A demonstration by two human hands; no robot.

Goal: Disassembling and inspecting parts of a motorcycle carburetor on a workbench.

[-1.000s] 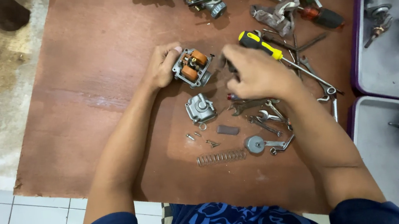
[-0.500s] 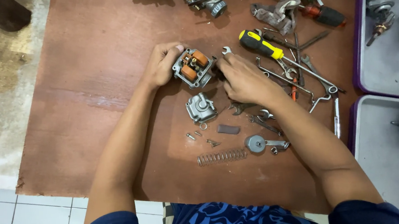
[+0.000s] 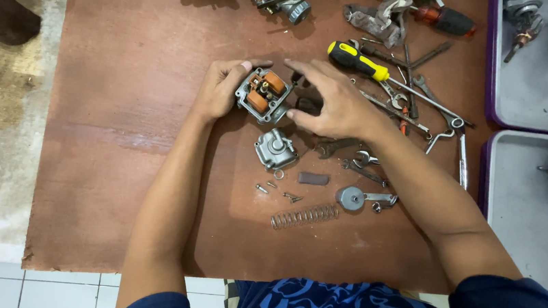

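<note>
On the brown board (image 3: 112, 124), the carburetor (image 3: 264, 94) sat tilted in the person's left hand (image 3: 220, 88), its open underside with the two orange floats turned up toward the camera. A second earlier the right hand (image 3: 333, 102) had been over by the screwdriver (image 3: 358, 60) and the wrenches (image 3: 419, 99); half a second earlier it had come across to the carburetor's right edge; now it lay against that edge with the fingers spread and loosely curled, thumb toward the lower corner of the body. To my eye that meant the reaching among the tools was over and the work had gone back to the carburetor itself. I could not tell whether the right hand had carried anything over, since nothing showed between its fingers, and whether it truly gripped the casting or only steadied it was unclear. The left hand was closed on the carburetor, fingers wrapped round the far side, thumb on top near the rim. Both forearms ran up from the lower edge of the view, the left nearly straight, the right angled inward from the right. Just below the hands lay the float bowl (image 3: 275, 149), and nearer the person a few small screws (image 3: 271, 187), a coil spring (image 3: 303, 217) and a round grey cap (image 3: 350, 198), all apart from both hands. Two grey trays (image 3: 508, 100) stood at the right edge.
</note>
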